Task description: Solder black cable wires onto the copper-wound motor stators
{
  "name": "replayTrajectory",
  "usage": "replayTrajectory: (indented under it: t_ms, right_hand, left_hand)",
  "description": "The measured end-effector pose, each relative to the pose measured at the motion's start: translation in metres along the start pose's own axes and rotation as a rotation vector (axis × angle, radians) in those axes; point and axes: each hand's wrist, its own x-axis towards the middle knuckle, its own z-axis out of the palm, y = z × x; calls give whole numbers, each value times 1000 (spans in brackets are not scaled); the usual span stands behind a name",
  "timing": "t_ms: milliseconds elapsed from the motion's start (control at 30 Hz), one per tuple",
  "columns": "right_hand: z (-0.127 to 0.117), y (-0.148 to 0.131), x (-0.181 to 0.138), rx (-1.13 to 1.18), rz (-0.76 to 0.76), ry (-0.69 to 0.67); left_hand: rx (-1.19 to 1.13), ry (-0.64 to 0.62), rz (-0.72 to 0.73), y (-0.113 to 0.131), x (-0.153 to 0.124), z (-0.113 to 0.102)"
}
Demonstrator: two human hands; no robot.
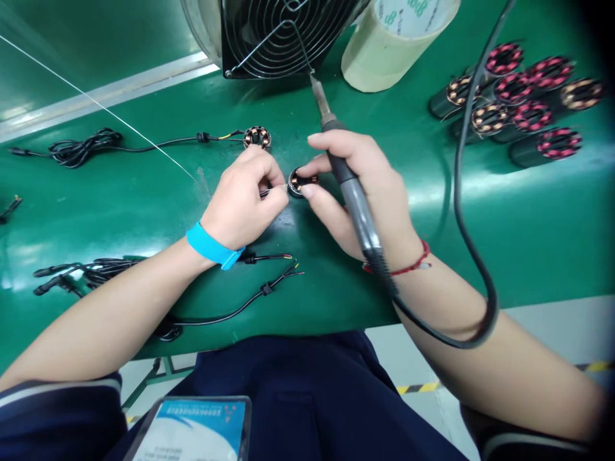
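Observation:
My right hand (379, 192) is closed around a soldering iron (358, 211), its tip pointing up and away toward the fan. With thumb and forefinger the same hand also steadies a small motor stator (307, 182) with copper windings on the table. My left hand (250, 192) is pinched at the stator's left edge, on thin wire; a bit of black cable (264, 191) shows between its fingers, and the rest is hidden. Just beyond my left hand lies another stator (257, 137), joined to a coiled black cable (81, 147).
A fan with a wire guard (288, 38) stands at the back, beside a large tape roll (379, 57). Several wound stators on dark cylinders (533, 115) are grouped at right. Black cables (225, 317) lie near the front edge. The iron's cord (461, 211) loops over my right forearm.

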Motion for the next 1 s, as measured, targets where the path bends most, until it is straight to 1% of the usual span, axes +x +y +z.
replayTrajectory:
  t_ms: [100, 200, 300, 400, 467, 533, 667, 733, 800, 1000]
  right_hand:
    - [7, 1, 3, -19, -15, -34]
    - [12, 3, 4, -40, 2, -64]
    - [14, 7, 4, -55, -36, -27]
    - [14, 11, 4, -47, -75, 27]
    - [14, 13, 4, -45, -81, 12]
    - [14, 14, 4, -57, -74, -33]
    - [12, 12, 3, -75, -64, -81]
    - [11, 11, 2, -77, -79, -94]
    - [9, 10, 1, -82, -95, -108]
    - [9, 10, 0, -88, -148, -86]
  left_hand:
    - [-4, 19, 13, -1, 0, 0]
    - [-1, 5, 26, -1, -1, -2]
    - [41, -70, -3, 0, -2, -8]
    - [156, -161, -52, 4, -3, -14]
    - [206, -209, -91, 6, -1, -18]
    - [141, -239, -161, 6, 2, -22]
    - [-210, -258, -387, 4, 10, -29]
    - [-329, -246, -461, 4, 12, -31]
    - [-365, -219, -494, 4, 12, -32]
    - [-289, -158, -520, 9, 10, -23]
